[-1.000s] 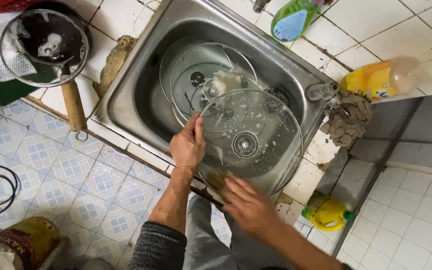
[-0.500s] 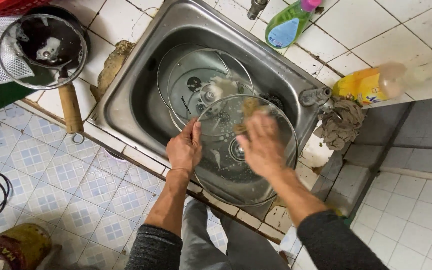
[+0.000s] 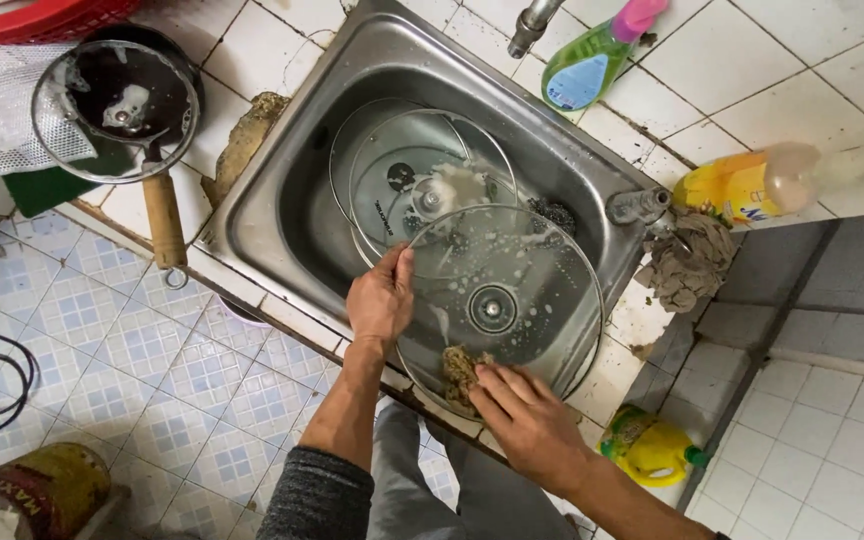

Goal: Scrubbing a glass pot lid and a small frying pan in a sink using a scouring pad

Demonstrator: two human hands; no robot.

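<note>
A round glass pot lid [image 3: 512, 290] with soap streaks is tilted over the front right of a steel sink [image 3: 282, 210]. My left hand [image 3: 380, 298] grips the lid's left rim. My right hand [image 3: 524, 420] presses a brownish scrub sponge [image 3: 460, 370] against the lid's lower edge. Two more glass lids [image 3: 402, 170] lie flat in the sink basin behind it.
A black pan with a glass lid [image 3: 117, 105] and wooden handle [image 3: 164, 222] sits left of the sink. A green bottle [image 3: 592, 62] stands by the tap [image 3: 534, 25]. To the right are a yellow bottle [image 3: 747, 185] and a rag [image 3: 690, 260]. Another yellow bottle [image 3: 652, 445] sits on the floor.
My right hand moved from the lid's upper middle down to its lower edge with the sponge. The left hand stays on the rim.
</note>
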